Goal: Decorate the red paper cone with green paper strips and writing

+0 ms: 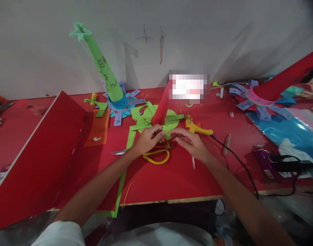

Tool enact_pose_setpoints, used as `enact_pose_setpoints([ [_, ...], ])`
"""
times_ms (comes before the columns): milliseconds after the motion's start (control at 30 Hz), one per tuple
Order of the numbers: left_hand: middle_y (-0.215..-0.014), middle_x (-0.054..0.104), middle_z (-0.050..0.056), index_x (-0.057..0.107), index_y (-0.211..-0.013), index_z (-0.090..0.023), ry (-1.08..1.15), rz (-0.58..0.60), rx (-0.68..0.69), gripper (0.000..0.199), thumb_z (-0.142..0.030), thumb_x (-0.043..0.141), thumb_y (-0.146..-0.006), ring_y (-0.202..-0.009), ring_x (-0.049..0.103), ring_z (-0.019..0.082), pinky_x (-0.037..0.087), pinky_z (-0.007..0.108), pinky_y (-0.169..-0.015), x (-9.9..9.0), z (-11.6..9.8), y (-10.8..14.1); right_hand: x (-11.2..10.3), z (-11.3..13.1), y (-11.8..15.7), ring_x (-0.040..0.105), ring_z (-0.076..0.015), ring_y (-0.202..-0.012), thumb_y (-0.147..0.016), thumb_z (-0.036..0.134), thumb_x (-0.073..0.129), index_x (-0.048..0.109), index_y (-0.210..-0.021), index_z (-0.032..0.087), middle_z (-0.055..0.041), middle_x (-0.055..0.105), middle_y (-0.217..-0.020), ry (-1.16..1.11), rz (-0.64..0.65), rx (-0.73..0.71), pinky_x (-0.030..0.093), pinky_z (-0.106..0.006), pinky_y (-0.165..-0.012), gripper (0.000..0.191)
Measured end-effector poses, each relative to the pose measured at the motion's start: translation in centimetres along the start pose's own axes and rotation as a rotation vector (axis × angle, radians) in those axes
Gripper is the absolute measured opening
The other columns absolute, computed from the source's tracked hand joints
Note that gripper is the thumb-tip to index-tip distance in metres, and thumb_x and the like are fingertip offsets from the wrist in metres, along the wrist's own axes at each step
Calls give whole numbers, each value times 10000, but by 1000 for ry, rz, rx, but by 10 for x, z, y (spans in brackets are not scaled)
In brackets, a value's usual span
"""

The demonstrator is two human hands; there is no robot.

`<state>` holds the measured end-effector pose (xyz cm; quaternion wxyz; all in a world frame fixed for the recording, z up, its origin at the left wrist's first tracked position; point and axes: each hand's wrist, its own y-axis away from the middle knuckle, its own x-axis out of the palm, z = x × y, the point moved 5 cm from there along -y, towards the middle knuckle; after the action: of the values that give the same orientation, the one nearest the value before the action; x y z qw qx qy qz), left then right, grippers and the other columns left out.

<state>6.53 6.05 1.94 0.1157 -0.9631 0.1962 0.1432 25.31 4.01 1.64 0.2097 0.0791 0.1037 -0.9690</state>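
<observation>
My left hand [149,139] is closed, its thumb and fingers pinched at the front of a green paper base [173,118]; what they hold, if anything, is hidden. Opposite it, my right hand [191,140] is open, its fingers stretched toward the same edge. Green paper strips [174,117] spread around the base, and a red paper cone [161,107] stands tilted on it, its top covered by a blurred patch. Below my hands lie scissors with yellow-edged handles [157,160], their blades partly under my left wrist. A yellow glue gun [197,129] rests beyond my right hand.
A green paper tower [105,68] stands back left, near a glue stick [93,99] and orange paper [98,131]. A red folded board [40,157] rises at left. At right are another red cone [287,77], a purple power box [265,164] and the glue gun's cord [238,159].
</observation>
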Motion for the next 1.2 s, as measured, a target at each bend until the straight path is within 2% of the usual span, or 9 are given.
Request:
enact_pose_setpoints([
  [100,-727,649,5,582,-891,-195,66,7,16,391,-523,439,-1049,-635,629,119,515,237,-628,0,-2,0,-5,-4,-1,690,-225,-1010,-949,485,673,710,-1063,262,-70,717,-1061,-53,-91,7,589,-391,-907,253],
  [167,-739,643,1,592,-961,-196,104,-22,-2,370,-529,454,-1044,-633,619,114,511,230,-624,-1,1,0,-7,-8,-2,684,-208,-912,-921,488,713,685,-976,250,-53,688,-962,-91,-132,12,595,-382,-857,246],
  [267,-786,640,-4,593,-1032,-207,75,-59,1,307,-511,561,-1001,-657,614,115,512,226,-631,-2,5,0,-5,-14,-3,660,-171,-736,-909,489,728,619,-935,242,-15,629,-845,-176,-101,55,594,-346,-700,271],
  [333,-864,652,14,605,-1036,-207,11,-73,56,273,-474,602,-983,-719,625,121,524,235,-680,-2,3,-1,-1,-15,-4,641,-146,-664,-900,483,741,574,-942,243,9,600,-819,-223,-69,75,563,-302,-600,295],
  [433,-945,671,41,631,-1004,-197,-64,-69,161,198,-393,623,-978,-799,635,131,528,254,-765,-2,-3,-2,2,-17,-3,633,-116,-624,-882,478,762,518,-946,247,34,575,-823,-267,-41,99,523,-251,-527,341],
  [667,-949,691,62,683,-942,-198,-146,5,326,95,-285,648,-959,-880,641,167,512,296,-819,0,-10,-2,7,-19,-2,617,-92,-584,-889,476,756,485,-939,247,52,575,-792,-295,32,162,489,-218,-501,358],
  [1000,-970,684,62,696,-974,-198,-143,9,291,145,-339,674,-950,-831,621,156,509,278,-774,0,-10,-3,9,-18,-3,627,-102,-600,-889,479,753,491,-941,247,44,594,-802,-290,64,172,503,-228,-513,354],
  [1200,-971,687,65,697,-952,-204,-156,30,298,121,-322,670,-956,-909,646,178,516,304,-844,1,-7,-3,10,-18,-2,639,-103,-605,-895,468,752,496,-949,243,41,608,-805,-305,79,164,517,-231,-524,345],
])
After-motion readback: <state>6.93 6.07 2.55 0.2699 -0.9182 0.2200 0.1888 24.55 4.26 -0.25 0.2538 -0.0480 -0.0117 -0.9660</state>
